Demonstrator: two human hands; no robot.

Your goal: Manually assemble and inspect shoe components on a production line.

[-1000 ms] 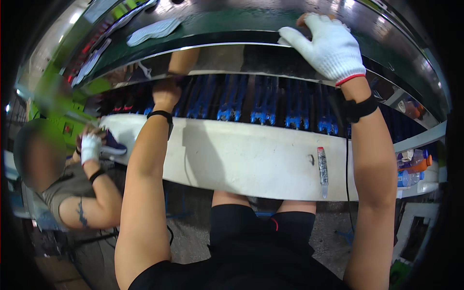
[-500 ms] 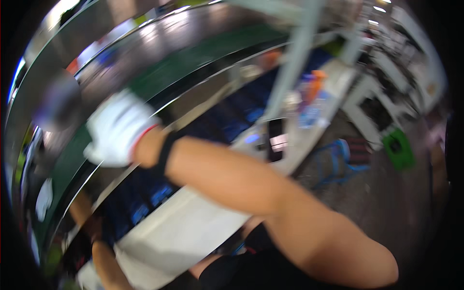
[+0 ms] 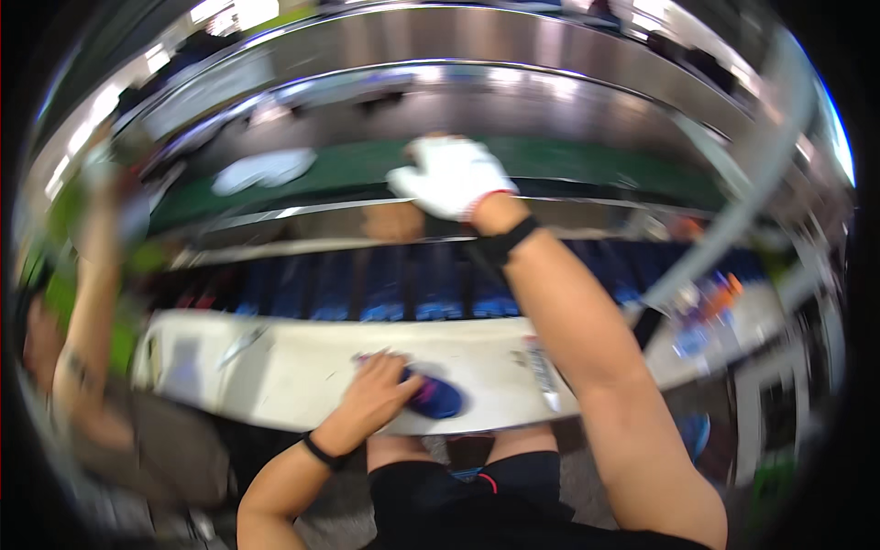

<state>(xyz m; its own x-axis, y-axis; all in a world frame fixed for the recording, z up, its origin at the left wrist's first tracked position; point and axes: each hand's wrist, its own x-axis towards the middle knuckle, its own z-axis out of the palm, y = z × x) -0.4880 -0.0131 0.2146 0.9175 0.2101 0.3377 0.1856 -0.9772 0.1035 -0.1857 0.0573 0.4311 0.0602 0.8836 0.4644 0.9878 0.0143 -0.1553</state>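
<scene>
My left hand is bare, its fingers closed over a small dark blue shoe with pink-purple trim, lying on the white tabletop in front of me. My right hand wears a white glove with a red cuff. It is stretched forward over the far green belt, thumb out to the left; the other fingers are blurred and partly hidden, so I cannot make out whether they hold anything. A flat white piece lies on the belt to its left.
A row of dark blue items fills the trough behind the tabletop. A white tube lies right of the shoe. A grey post slants up on the right, near clear and orange items. A co-worker's arm is at the left.
My view has swung round and levelled, and the tabletop now lies straight ahead. The blue shoe under my left hand has come into view. My gloved right hand is still out over the belt.
</scene>
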